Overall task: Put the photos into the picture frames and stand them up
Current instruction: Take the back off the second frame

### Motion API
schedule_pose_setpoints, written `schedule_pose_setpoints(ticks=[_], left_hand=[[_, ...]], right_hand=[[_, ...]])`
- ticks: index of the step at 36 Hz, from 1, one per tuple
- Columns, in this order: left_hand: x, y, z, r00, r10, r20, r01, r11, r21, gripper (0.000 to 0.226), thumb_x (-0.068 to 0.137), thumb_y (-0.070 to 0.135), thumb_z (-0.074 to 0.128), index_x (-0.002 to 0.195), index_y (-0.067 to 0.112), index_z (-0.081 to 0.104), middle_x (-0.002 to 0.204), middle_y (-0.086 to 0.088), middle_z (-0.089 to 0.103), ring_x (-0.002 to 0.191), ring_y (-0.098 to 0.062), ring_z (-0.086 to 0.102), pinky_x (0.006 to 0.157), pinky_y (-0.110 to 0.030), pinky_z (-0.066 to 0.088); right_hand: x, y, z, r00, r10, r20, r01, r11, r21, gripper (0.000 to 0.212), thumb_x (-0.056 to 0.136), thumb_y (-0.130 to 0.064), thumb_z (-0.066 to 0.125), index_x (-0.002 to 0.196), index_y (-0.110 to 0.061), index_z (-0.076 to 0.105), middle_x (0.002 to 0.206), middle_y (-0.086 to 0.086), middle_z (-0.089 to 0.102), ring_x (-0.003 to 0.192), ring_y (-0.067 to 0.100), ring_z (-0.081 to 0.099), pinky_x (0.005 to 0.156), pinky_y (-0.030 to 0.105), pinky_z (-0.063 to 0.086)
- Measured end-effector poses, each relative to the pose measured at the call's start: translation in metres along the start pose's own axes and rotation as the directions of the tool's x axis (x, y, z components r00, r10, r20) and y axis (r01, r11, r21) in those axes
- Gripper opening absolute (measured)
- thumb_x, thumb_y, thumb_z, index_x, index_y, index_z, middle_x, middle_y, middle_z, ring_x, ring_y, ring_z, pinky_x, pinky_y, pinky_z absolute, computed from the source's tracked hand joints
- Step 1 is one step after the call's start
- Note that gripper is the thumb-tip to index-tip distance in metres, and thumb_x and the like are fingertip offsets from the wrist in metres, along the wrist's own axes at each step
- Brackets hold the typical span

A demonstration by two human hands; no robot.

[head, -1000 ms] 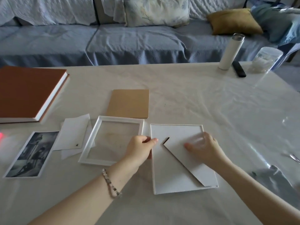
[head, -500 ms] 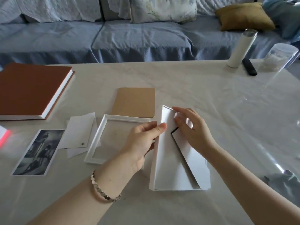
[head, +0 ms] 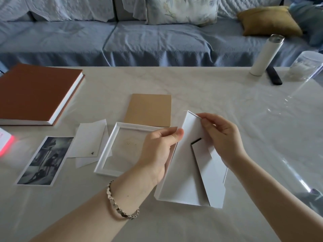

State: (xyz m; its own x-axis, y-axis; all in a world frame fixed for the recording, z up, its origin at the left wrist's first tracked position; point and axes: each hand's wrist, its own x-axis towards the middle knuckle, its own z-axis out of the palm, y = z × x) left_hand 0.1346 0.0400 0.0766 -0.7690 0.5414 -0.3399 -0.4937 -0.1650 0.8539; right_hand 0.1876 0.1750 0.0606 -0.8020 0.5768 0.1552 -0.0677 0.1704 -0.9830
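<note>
head view, left to right: one brown-covered book at the table's left edge; one black-and-white photo lying flat near the front left; two overlapping white paper sheets just beside it; one empty white picture frame flat on the table, glass facing up; one tan backing board touching the frame's far edge. the left hand, bracelet at the wrist, pinches the left edge of a second white picture frame, which is tilted up off the table, back side toward the camera, with its stand flap swung partly open. the right hand grips the frame's upper corner between thumb and fingers, possibly on a thin sheet there. far right: one white bottle, one dark remote, one clear jar. open tabletop lies behind and right of the hands.
</note>
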Motion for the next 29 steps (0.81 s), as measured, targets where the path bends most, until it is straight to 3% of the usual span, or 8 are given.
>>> schedule_pose_setpoints(ticks=[7, 10, 14, 22, 25, 29], left_hand=[[0.007, 0.008, -0.005, 0.987, -0.15, 0.06, 0.149, 0.989, 0.025, 0.004, 0.071, 0.008, 0.067, 0.073, 0.009, 0.07, 0.062, -0.003, 0.068, 0.054, -0.015, 0.06, 0.054, -0.02, 0.051], [0.009, 0.011, -0.006, 0.974, -0.2, 0.109, 0.197, 0.98, 0.04, 0.02, 0.055, 0.014, 0.068, 0.075, 0.009, 0.069, 0.061, -0.002, 0.068, 0.051, -0.012, 0.061, 0.054, -0.02, 0.052], [0.012, 0.011, -0.007, 0.964, -0.229, 0.132, 0.224, 0.973, 0.056, 0.024, 0.052, 0.015, 0.068, 0.076, 0.009, 0.069, 0.063, -0.002, 0.068, 0.052, -0.012, 0.062, 0.055, -0.02, 0.054], [0.017, 0.007, -0.002, 0.934, -0.319, 0.162, 0.321, 0.947, 0.018, 0.009, 0.081, 0.01, 0.059, 0.084, 0.007, 0.067, 0.064, -0.002, 0.068, 0.051, -0.011, 0.063, 0.051, -0.019, 0.054], [0.02, 0.0, -0.005, 0.945, -0.307, 0.112, 0.306, 0.952, 0.027, 0.008, 0.083, 0.008, 0.061, 0.079, 0.008, 0.067, 0.061, -0.001, 0.068, 0.05, -0.011, 0.063, 0.051, -0.02, 0.054], [0.022, -0.004, -0.008, 0.978, -0.207, 0.036, 0.195, 0.957, 0.213, 0.013, 0.087, 0.017, 0.059, 0.077, 0.012, 0.065, 0.058, 0.003, 0.064, 0.047, -0.008, 0.058, 0.05, -0.018, 0.047]], right_hand=[[0.0, 0.0, -0.001, 1.0, 0.01, 0.026, -0.011, 0.999, 0.041, 0.027, 0.09, -0.004, 0.052, 0.085, -0.026, 0.067, 0.087, -0.005, 0.065, 0.07, -0.007, 0.059, 0.066, 0.008, 0.044], [0.001, 0.002, -0.001, 0.999, 0.03, 0.039, -0.033, 0.997, 0.068, 0.027, 0.089, -0.004, 0.054, 0.084, -0.027, 0.067, 0.08, -0.012, 0.067, 0.071, -0.005, 0.06, 0.066, 0.01, 0.045], [0.003, 0.004, -0.003, 0.998, 0.047, 0.052, -0.051, 0.995, 0.083, 0.03, 0.088, -0.005, 0.055, 0.081, -0.03, 0.07, 0.076, -0.017, 0.07, 0.075, 0.001, 0.062, 0.071, 0.015, 0.048], [0.013, 0.001, -0.007, 0.966, 0.222, 0.131, -0.245, 0.949, 0.199, 0.029, 0.087, -0.004, 0.055, 0.073, -0.022, 0.072, 0.068, -0.01, 0.07, 0.064, 0.006, 0.062, 0.065, 0.018, 0.051], [0.016, 0.002, -0.009, 0.958, 0.254, 0.134, -0.267, 0.959, 0.091, 0.025, 0.086, -0.003, 0.056, 0.076, -0.02, 0.07, 0.062, -0.011, 0.068, 0.058, 0.004, 0.06, 0.061, 0.016, 0.05], [0.014, 0.007, -0.007, 0.96, 0.247, 0.129, -0.247, 0.969, -0.017, 0.028, 0.086, -0.001, 0.056, 0.074, -0.023, 0.069, 0.058, -0.014, 0.067, 0.056, 0.0, 0.059, 0.058, 0.011, 0.049]])
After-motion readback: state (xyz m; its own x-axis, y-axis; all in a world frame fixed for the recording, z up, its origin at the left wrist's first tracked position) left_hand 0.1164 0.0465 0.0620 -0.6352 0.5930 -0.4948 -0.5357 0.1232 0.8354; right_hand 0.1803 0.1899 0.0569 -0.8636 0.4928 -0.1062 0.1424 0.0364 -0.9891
